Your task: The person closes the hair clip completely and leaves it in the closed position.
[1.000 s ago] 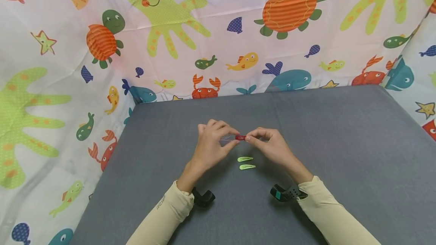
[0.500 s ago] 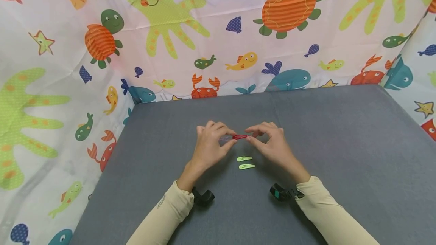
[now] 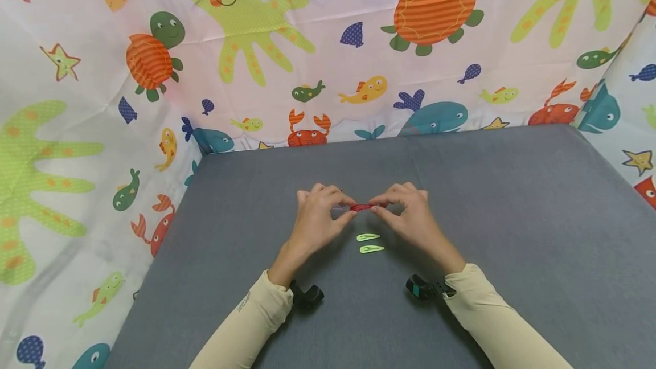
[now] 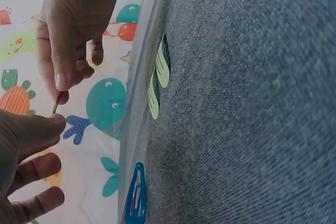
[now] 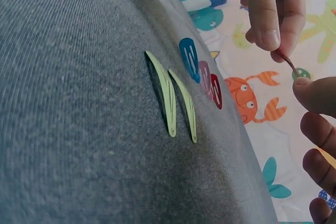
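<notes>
A red snap hair clip [image 3: 361, 207] is held level between both hands, above the grey table. My left hand [image 3: 319, 216] pinches its left end with thumb and forefinger, and my right hand [image 3: 410, 218] pinches the right end. In both wrist views the held clip shows only as a thin edge between the fingertips. Below the hands in the head view, two light green hair clips [image 3: 368, 237] lie one above the other. The right wrist view shows a blue hair clip [image 5: 189, 59], a pink one [image 5: 205, 77] and another red one [image 5: 216, 92] side by side on the table.
The grey cloth-covered table [image 3: 512, 232] spreads around the hands. Behind it and at its sides hangs a white curtain [image 3: 287, 95] printed with sea animals. Dark wrist-worn cameras [image 3: 307, 296] sit under both wrists.
Half a second ago the right forefinger was lifted off the red hair clip; now it is back down, pinching the end with the thumb. The left hand has hardly moved.
</notes>
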A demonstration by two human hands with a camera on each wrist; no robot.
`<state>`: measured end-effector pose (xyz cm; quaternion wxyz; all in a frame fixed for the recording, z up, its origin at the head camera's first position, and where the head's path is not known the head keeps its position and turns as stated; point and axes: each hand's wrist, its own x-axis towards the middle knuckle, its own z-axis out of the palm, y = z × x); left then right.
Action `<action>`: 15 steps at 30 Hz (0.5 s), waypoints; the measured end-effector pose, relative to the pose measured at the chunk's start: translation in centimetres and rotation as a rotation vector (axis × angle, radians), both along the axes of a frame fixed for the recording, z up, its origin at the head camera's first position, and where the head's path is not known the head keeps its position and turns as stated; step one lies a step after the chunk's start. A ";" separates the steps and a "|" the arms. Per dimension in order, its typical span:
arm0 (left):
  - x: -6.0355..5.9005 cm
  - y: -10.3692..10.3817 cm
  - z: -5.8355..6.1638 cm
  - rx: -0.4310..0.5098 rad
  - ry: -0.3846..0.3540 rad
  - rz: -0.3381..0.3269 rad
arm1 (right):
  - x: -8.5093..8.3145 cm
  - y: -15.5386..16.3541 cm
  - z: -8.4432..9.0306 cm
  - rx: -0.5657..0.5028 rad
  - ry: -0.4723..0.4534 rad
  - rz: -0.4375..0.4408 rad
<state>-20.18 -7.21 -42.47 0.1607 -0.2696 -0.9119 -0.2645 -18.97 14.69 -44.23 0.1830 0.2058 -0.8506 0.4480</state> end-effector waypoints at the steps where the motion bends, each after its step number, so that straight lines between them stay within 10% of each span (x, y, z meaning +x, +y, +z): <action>1: 0.0 0.0 0.0 -0.005 -0.012 0.003 | 0.0 0.0 0.0 0.013 -0.005 -0.002; 15: 0.3 0.4 -1.6 -0.113 -0.149 0.050 | 0.1 0.2 -1.5 0.156 -0.089 -0.019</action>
